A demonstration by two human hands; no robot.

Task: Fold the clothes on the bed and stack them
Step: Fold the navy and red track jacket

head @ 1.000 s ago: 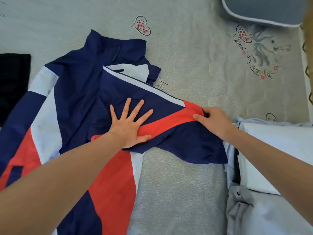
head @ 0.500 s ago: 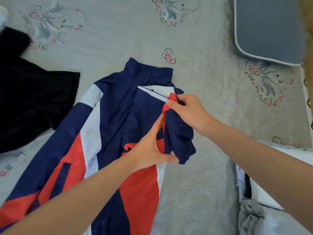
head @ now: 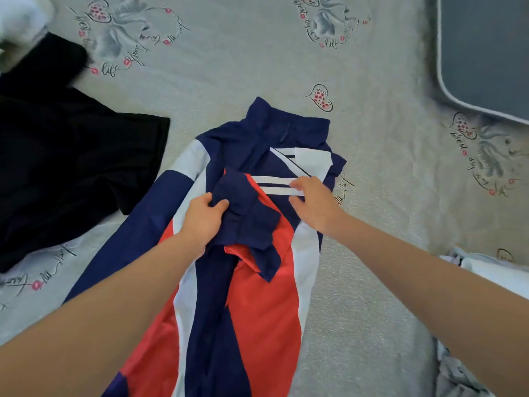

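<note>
A navy, red and white track jacket [head: 257,305] lies flat on the bed, collar pointing away from me. Its right sleeve is folded across the chest, the navy cuff end bunched in the middle. My left hand [head: 204,217] grips that bunched navy sleeve end with thumb and curled fingers. My right hand [head: 313,204] hovers over the white stripes on the folded sleeve, fingers loosely bent, and I see no cloth in its grip. The jacket's left sleeve stretches out toward the lower left.
A black garment [head: 71,167] lies spread at the left, with something white [head: 20,27] at the top left corner. A grey pillow [head: 486,53] sits at the top right. Pale folded clothes [head: 486,270] lie at the right edge. The printed grey bedsheet [head: 229,61] covers the bed.
The right sleeve has been carried from the right side over onto the jacket's chest. My left hand went from pressing flat to gripping the sleeve end; my right hand released the cuff.
</note>
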